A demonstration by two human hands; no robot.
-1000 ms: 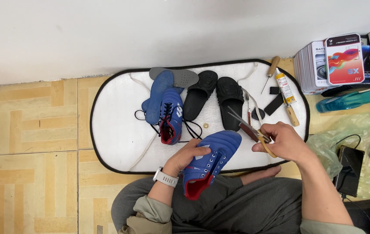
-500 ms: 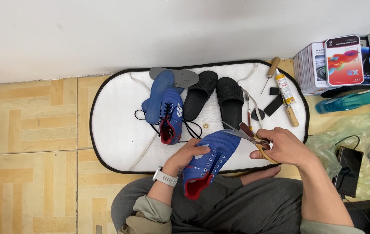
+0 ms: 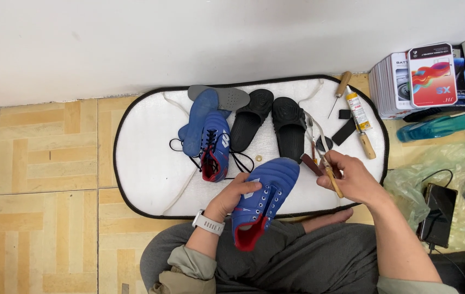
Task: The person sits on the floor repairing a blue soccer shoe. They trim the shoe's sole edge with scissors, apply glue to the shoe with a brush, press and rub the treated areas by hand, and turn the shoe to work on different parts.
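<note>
The fingers [image 3: 335, 166] of the right hand [image 3: 352, 177] are curled shut around a thin tool with a wooden handle [image 3: 332, 177], and its dark tip sticks out to the left, close to the toe of the blue shoe [image 3: 262, 198]. The left hand [image 3: 235, 197] holds that blue shoe from the side, with its fingers wrapped over the laces part, and a white watch [image 3: 208, 222] sits on the wrist. The shoe rests over the person's lap, with its toe above the near edge of the white mat [image 3: 145, 163]. The mat has a black rim and lies on the tiled floor [image 3: 41, 163] against the white wall. On the mat, a second blue shoe [image 3: 214, 147] lies just beside a blue insole [image 3: 195, 121] and a grey insole [image 3: 227, 97]. Two black slippers [image 3: 270, 122] lie next to them. A tube of glue [image 3: 357, 111] and an awl [image 3: 340, 90] lie near the right end of the mat. The left part of the mat is bare, so there is room there. Past the right edge stand some boxes [image 3: 431, 76] and a clear plastic bag [image 3: 439, 163].
</note>
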